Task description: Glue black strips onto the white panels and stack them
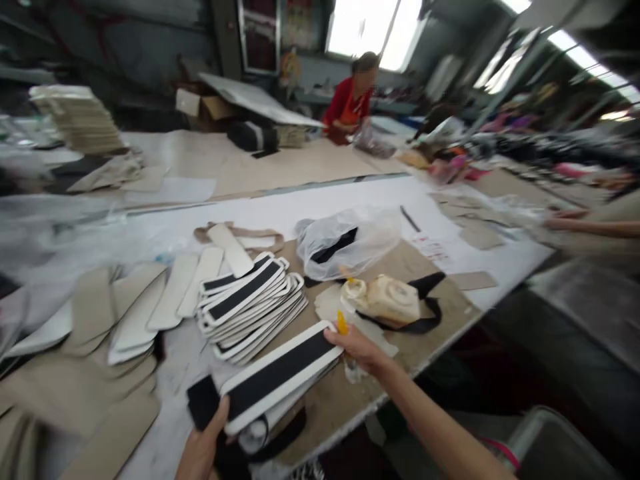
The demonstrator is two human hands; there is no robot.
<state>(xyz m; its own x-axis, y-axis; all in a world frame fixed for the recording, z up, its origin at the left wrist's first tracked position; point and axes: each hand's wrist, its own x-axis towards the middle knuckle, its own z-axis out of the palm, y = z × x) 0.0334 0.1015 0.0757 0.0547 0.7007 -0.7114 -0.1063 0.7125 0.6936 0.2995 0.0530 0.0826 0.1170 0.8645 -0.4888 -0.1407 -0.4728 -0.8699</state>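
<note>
My left hand (203, 440) grips the lower left end of a white-edged panel (280, 373) with a dark strip along its middle. At the panel's upper right end, my right hand (357, 343) pinches it, with a yellow-tipped tool (343, 323) sticking up by the fingers. Just behind the panel lies a pile of similar white-rimmed pieces (250, 300). A stained yellowish container (393, 299) stands right of the pile, beside black straps (425, 323). Black material (203, 402) lies next to my left hand.
Beige and white cut pieces (135, 307) spread over the left side. A clear plastic bag (370, 233) with something black inside lies behind the container. Across the tables, a person in red (350, 103) leans over work. Another person's arms (590, 225) reach in from the right.
</note>
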